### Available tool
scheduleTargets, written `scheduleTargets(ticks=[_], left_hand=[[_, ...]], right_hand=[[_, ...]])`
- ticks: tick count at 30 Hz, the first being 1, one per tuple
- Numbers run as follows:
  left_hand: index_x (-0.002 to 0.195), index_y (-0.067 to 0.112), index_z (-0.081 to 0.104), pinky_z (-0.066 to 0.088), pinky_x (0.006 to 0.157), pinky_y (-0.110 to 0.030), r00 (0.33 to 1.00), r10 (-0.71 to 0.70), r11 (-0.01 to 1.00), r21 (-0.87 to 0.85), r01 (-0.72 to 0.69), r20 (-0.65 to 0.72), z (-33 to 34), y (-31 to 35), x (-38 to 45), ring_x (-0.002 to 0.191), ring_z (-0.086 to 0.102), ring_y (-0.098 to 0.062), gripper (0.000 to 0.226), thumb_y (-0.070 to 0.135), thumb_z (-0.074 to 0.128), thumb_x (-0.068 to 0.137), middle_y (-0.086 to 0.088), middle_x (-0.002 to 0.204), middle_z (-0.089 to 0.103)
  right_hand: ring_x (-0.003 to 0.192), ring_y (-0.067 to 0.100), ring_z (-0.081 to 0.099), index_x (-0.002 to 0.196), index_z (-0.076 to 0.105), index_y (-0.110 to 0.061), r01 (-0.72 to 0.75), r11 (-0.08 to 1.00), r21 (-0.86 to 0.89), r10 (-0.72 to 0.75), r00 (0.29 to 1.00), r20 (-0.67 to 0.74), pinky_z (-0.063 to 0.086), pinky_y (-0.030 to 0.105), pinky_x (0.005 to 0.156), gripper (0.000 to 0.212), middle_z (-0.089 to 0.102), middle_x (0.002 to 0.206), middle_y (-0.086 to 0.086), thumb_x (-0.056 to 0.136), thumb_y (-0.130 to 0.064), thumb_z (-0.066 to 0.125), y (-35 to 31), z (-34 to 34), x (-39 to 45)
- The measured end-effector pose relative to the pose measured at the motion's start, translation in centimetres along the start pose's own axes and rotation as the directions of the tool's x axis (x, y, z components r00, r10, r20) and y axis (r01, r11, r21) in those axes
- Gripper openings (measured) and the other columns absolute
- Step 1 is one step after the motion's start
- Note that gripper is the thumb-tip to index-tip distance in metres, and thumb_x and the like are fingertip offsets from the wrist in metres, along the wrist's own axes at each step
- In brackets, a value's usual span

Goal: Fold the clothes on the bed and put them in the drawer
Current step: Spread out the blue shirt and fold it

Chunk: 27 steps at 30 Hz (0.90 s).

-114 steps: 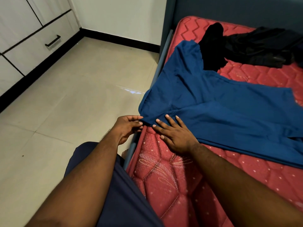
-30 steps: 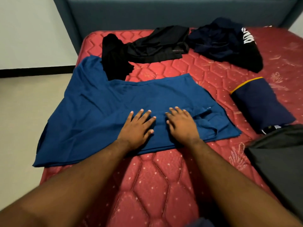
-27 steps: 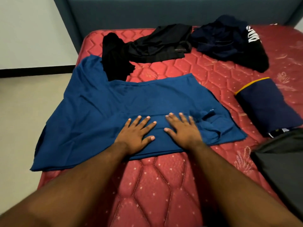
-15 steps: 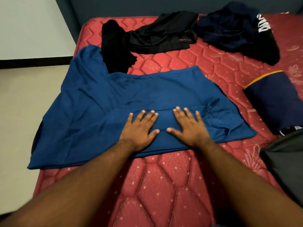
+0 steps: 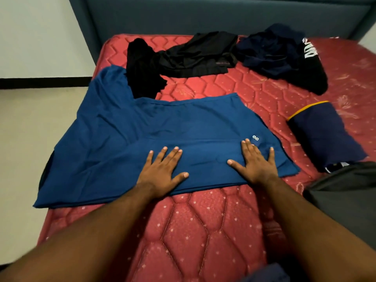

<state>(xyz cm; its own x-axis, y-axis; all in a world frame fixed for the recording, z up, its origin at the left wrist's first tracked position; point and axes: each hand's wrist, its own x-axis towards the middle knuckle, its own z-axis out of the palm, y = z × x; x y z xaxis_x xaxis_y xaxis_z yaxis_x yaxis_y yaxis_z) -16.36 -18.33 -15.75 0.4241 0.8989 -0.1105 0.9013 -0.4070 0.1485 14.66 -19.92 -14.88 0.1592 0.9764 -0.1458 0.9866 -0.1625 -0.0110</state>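
— What's the room?
— I see a quilted red mattress (image 5: 203, 231) against a dark padded headboard (image 5: 203, 15), pale floor (image 5: 30, 139) beside it.
— The garment?
— The blue garment (image 5: 142, 135) lies smooth and flat near the mattress's front edge. My left hand (image 5: 160, 174) and right hand (image 5: 256, 163) press on it, fingers straight and spread. Crumpled black clothes (image 5: 193, 53) lie beyond.

Both arms reach forward from the bottom corners, bare forearms stretched out. Left hand (image 5: 162, 174) lies flat, palm down on the blue garment (image 5: 126, 139), fingers straight and slightly spread, thumb sticking out to the right. Right hand (image 5: 255, 163) is flat too, nearer the garment's right edge, fingers splayed, thumb pointing left toward the other hand.
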Motion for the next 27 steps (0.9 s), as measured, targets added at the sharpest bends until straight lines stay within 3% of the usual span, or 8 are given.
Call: scheduleTargets(ticks=[3, 6, 9, 14, 19, 21, 24, 27], left_hand=[[0.154, 0.034, 0.000, -0.011, 0.116, -0.055, 1.000, -0.028, 1.000, -0.005, 0.028, 0.009, -0.6, 0.2, 0.5, 0.149, -0.010, -0.016, 0.091, 0.084, 0.003, 0.077, 0.017, 0.161, -0.005], [0.153, 0.032, 0.008, -0.015, 0.111, -0.059, 0.999, -0.006, 1.000, 0.013, 0.006, -0.036, -1.0, 2.2, 2.0, 0.149, -0.010, -0.018, 0.088, 0.077, -0.001, 0.077, 0.016, 0.161, -0.003], [0.153, 0.032, 0.009, -0.012, 0.112, -0.060, 0.995, 0.083, 0.996, 0.025, -0.082, -0.058, -1.6, 4.8, 4.5, 0.149, -0.009, -0.019, 0.077, 0.069, 0.007, 0.086, 0.016, 0.161, -0.002], [0.153, 0.038, 0.003, -0.006, 0.114, -0.062, 0.992, 0.129, 0.991, -0.034, -0.128, 0.009, -0.4, 8.7, 8.1, 0.149, -0.008, -0.019, 0.067, 0.067, 0.019, 0.094, 0.015, 0.161, -0.003], [0.151, 0.043, -0.001, -0.007, 0.112, -0.063, 0.990, 0.113, 0.993, 0.023, -0.112, -0.089, 1.7, 8.4, 7.9, 0.149, -0.007, -0.020, 0.069, 0.072, 0.009, 0.090, 0.016, 0.161, -0.004], [0.151, 0.043, 0.000, -0.005, 0.112, -0.064, 0.988, 0.111, 0.994, 0.022, -0.110, -0.111, 1.9, 8.3, 8.1, 0.149, -0.005, -0.021, 0.069, 0.072, 0.006, 0.089, 0.016, 0.161, -0.002], [0.151, 0.043, -0.002, -0.003, 0.112, -0.066, 0.987, 0.119, 0.993, 0.037, -0.116, -0.106, 1.9, 8.4, 8.1, 0.149, -0.004, -0.022, 0.069, 0.072, 0.005, 0.088, 0.015, 0.161, -0.002], [0.149, 0.046, -0.005, -0.002, 0.112, -0.067, 0.989, 0.111, 0.994, 0.036, -0.108, -0.101, 1.9, 8.3, 8.0, 0.149, -0.005, -0.021, 0.068, 0.073, 0.004, 0.088, 0.015, 0.161, -0.004]], right_hand=[[0.145, 0.013, 0.020, 0.150, 0.025, -0.023, 0.074, 0.996, 0.044, -0.073, 0.997, -0.032, 0.009, 0.052, 0.114, 0.081, 0.019, 0.159, -0.006, 0.087, -0.074, 0.023, 0.4, -2.2, 0.5], [0.119, 0.031, 0.052, 0.130, 0.057, -0.022, 0.176, 0.964, 0.200, -0.103, 0.939, -0.327, 0.037, 0.045, 0.092, 0.050, 0.057, 0.134, 0.000, 0.087, -0.038, 0.039, 0.4, -3.4, 1.4], [0.125, 0.030, 0.045, 0.133, 0.054, -0.029, 0.020, 0.985, 0.172, 0.035, 0.949, -0.313, 0.035, 0.048, 0.096, 0.059, 0.049, 0.141, -0.004, 0.078, -0.008, 0.055, 3.5, -4.2, 2.9], [0.139, 0.021, 0.031, 0.139, 0.046, -0.035, 0.076, 0.997, -0.018, -0.078, 0.990, -0.119, 0.022, 0.047, 0.105, 0.061, 0.046, 0.144, -0.009, 0.082, -0.016, 0.059, 5.6, -5.1, 6.3], [0.086, 0.031, 0.057, 0.084, 0.067, -0.020, 0.203, 0.967, -0.156, -0.254, 0.840, -0.480, 0.026, 0.039, 0.077, 0.012, 0.060, 0.086, 0.004, 0.075, -0.018, 0.059, 7.0, -5.1, 6.7], [0.084, 0.032, 0.052, 0.080, 0.068, -0.020, 0.119, 0.978, -0.170, -0.196, 0.796, -0.573, 0.028, 0.040, 0.072, 0.010, 0.060, 0.093, 0.004, 0.074, -0.018, 0.061, 8.2, -4.6, 5.5], [0.113, 0.030, 0.048, 0.112, 0.069, -0.033, 0.061, 0.977, -0.204, -0.116, 0.957, -0.266, 0.031, 0.042, 0.088, 0.030, 0.056, 0.129, 0.000, 0.085, -0.022, 0.061, 8.4, -2.7, 4.0], [0.135, 0.023, 0.032, 0.132, 0.055, -0.038, 0.007, 0.996, -0.091, -0.020, 0.989, -0.150, 0.024, 0.041, 0.100, 0.051, 0.038, 0.150, -0.008, 0.086, -0.017, 0.054, 8.4, -2.9, 3.6]])
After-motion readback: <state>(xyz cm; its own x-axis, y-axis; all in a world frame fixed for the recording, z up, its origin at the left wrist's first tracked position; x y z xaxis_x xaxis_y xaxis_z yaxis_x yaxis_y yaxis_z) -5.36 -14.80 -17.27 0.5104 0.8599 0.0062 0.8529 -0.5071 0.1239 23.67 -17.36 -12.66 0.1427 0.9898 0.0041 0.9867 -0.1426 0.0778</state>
